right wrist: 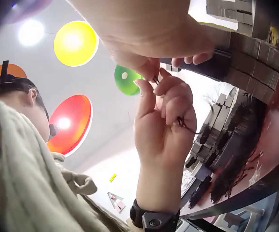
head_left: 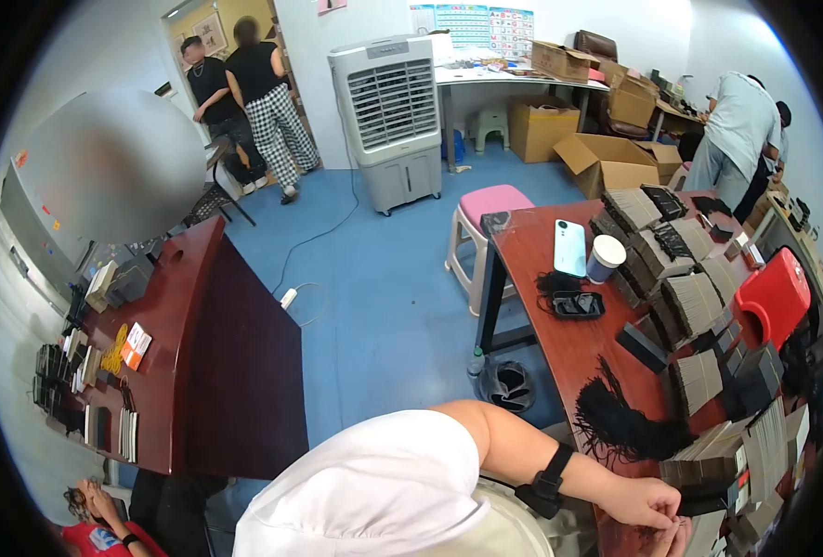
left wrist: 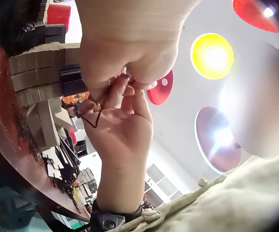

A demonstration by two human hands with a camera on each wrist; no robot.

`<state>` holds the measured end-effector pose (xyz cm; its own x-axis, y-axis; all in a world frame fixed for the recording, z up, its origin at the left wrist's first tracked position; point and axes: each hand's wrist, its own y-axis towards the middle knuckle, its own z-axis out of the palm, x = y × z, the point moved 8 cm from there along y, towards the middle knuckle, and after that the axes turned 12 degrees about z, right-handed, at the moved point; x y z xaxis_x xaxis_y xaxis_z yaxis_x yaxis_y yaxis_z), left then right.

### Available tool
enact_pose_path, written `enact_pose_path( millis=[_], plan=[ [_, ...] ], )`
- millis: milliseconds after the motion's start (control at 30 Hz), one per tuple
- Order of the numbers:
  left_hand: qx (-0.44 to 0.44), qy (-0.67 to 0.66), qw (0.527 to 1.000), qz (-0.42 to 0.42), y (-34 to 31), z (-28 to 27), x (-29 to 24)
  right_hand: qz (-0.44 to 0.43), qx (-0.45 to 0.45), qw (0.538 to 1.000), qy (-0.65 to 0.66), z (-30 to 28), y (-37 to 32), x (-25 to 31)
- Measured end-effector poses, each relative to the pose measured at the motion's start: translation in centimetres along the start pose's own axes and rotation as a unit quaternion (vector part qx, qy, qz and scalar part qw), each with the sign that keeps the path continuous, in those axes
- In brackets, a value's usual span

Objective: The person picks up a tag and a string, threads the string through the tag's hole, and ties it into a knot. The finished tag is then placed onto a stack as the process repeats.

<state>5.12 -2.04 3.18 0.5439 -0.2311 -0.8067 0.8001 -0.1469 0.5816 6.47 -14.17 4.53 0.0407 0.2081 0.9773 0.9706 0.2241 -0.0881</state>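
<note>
My left hand (head_left: 636, 501) and right hand (head_left: 679, 538) meet at the near edge of the red-brown table (head_left: 546, 320), at the bottom right of the head view. Between their fingertips they pinch a thin dark cord (right wrist: 190, 129). In the right wrist view its loose end trails from the curled fingers of the left hand (right wrist: 161, 135). A loop of cord hangs beside the palm of the right hand (left wrist: 122, 133) in the left wrist view. Fingers hide most of the pinched part. A heap of black cords (head_left: 616, 418) lies on the table beyond the hands.
Banded stacks of grey card pieces (head_left: 695, 302) line the table's right side. A phone (head_left: 569, 246), a white cup (head_left: 607, 260) and a small black tray (head_left: 579, 304) sit toward its far end. A red plastic chair (head_left: 774, 297) stands beyond, a pink-topped stool (head_left: 493, 202) past the far corner.
</note>
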Motion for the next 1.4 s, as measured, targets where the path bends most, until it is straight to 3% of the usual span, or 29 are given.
enact_pose_path(
  millis=[67,133,167,200,267,300,333,400,500,600,833,933,1033,1067,1133,1167,1200,1233,1267,1400],
  plan=[
    [0.012,0.095,0.994,0.048,0.1,-0.5,-0.8,0.004,-0.057,0.997,0.054,0.1,-0.5,-0.6],
    [-0.014,0.134,0.985,0.11,-0.2,-0.9,-1.7,-0.002,0.03,0.979,0.203,-0.2,1.4,-4.8],
    [0.002,0.129,0.989,0.068,-0.3,-0.9,-1.9,-0.021,-0.041,0.993,0.113,-0.7,0.4,-3.3],
    [0.002,0.114,0.993,0.042,-0.4,-0.9,-1.3,-0.028,-0.044,0.993,0.105,-0.8,0.2,-3.0],
    [-0.001,0.019,1.0,-0.024,-0.7,-0.9,-0.1,-0.049,0.025,0.987,0.152,-0.8,0.5,-2.5],
    [0.001,0.039,0.998,-0.041,-0.6,-0.8,-0.3,-0.001,0.043,0.984,0.173,-0.7,0.0,-1.5],
    [-0.007,0.066,0.996,-0.062,-1.0,-1.1,-0.4,0.041,0.046,0.991,0.12,-1.9,0.8,-3.9],
    [-0.017,0.053,0.992,-0.109,-1.7,-2.2,1.3,-0.024,-0.035,0.983,-0.177,-3.2,1.8,-4.1],
    [-0.024,0.033,0.99,-0.136,-2.1,-2.4,2.1,-0.132,-0.175,0.862,-0.457,-4.6,1.2,-3.9],
    [-0.017,-0.013,0.987,-0.162,-2.4,-2.0,2.5,-0.083,-0.132,0.908,-0.389,-5.3,2.2,-7.5],
    [-0.025,0.011,0.99,-0.138,-2.6,-2.2,2.7,-0.102,-0.138,0.905,-0.389,-5.0,2.4,-7.6],
    [-0.047,0.001,0.982,-0.182,-2.9,-2.5,3.0,-0.124,-0.156,0.881,-0.428,-4.6,2.2,-6.8],
    [-0.052,0.016,0.982,-0.18,-3.0,-3.3,3.7,-0.147,-0.171,0.887,-0.403,-5.1,2.3,-5.9],
    [-0.071,0.006,0.988,-0.138,-2.4,-3.3,2.9,-0.157,-0.169,0.902,-0.365,-5.4,2.3,-5.1],
    [-0.09,-0.023,0.985,-0.145,-1.9,-3.4,2.9,-0.154,-0.151,0.923,-0.318,-5.5,2.6,-4.2],
    [-0.101,-0.011,0.987,-0.124,-1.5,-3.2,2.6,-0.126,-0.137,0.953,-0.238,-5.4,2.4,-3.6],
    [-0.108,-0.053,0.971,-0.205,-1.5,-2.7,1.9,-0.076,-0.073,0.983,-0.147,-5.2,2.8,-4.4],
    [-0.106,-0.049,0.97,-0.212,-1.3,-2.4,1.8,-0.002,-0.018,0.999,-0.031,-4.1,2.5,-3.7],
    [-0.095,-0.05,0.976,-0.19,-1.0,-2.2,1.8,0.049,0.038,0.996,0.065,-3.4,2.6,-4.5],
    [-0.074,-0.07,0.971,-0.216,-0.6,-1.6,1.2,0.07,0.116,0.977,0.167,-1.4,2.1,-2.2]
  ],
)
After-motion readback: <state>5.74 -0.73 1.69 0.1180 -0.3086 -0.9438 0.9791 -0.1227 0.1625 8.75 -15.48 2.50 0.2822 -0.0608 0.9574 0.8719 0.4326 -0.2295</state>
